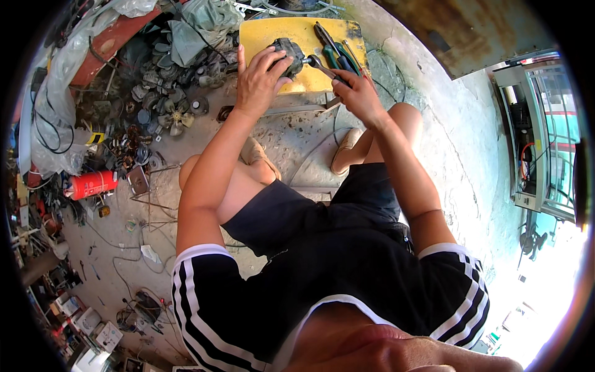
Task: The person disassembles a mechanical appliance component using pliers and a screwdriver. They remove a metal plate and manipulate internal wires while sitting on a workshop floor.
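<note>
Dark part [289,52] sits top centre on yellow board [263,32], left hand [259,80] clasping it, right hand [361,96] gripping wrench [325,69] at its side; likely hefty, rigid, perhaps greasy, best held round the body.

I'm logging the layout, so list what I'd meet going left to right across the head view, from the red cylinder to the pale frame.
Red cylinder → left hand → dark part → wrench → right hand → pale frame
</note>
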Demonstrator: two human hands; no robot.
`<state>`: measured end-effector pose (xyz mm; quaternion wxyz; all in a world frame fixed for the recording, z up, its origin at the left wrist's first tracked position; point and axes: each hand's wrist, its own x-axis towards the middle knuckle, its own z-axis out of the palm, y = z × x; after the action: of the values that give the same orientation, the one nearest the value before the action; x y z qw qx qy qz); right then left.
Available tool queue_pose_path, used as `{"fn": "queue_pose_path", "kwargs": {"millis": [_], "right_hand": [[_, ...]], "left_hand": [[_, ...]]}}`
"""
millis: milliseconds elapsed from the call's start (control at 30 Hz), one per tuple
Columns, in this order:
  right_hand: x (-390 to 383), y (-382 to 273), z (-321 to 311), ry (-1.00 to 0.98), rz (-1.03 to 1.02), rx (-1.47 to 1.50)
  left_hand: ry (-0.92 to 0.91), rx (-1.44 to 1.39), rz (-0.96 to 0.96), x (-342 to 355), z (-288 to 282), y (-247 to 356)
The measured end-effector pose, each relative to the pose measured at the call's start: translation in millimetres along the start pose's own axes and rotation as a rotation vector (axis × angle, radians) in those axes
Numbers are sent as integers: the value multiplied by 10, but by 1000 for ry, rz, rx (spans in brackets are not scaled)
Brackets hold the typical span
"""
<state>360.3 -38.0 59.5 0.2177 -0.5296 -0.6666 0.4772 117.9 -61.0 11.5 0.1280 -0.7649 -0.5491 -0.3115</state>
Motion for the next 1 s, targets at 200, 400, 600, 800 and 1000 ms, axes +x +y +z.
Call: {"fn": "queue_pose_path", "kwargs": {"millis": [200,400,600,800,1000], "right_hand": [[385,-484,-443,-307,-7,-303],[1005,-815,-670,-682,90,-433],[1125,-1079,-636,-721,246,-500],[1647,-1027,-527,-814,324,-784],[1533,-1259,-399,-825,299,-918]], "left_hand": [[42,-2,31,-2,28,-30],[41,-35,2,8,5,-65],[19,-62,9,26,4,-40],[14,-45,36,49,8,-26],[45,-150,-31,173,-90,-141]]}}
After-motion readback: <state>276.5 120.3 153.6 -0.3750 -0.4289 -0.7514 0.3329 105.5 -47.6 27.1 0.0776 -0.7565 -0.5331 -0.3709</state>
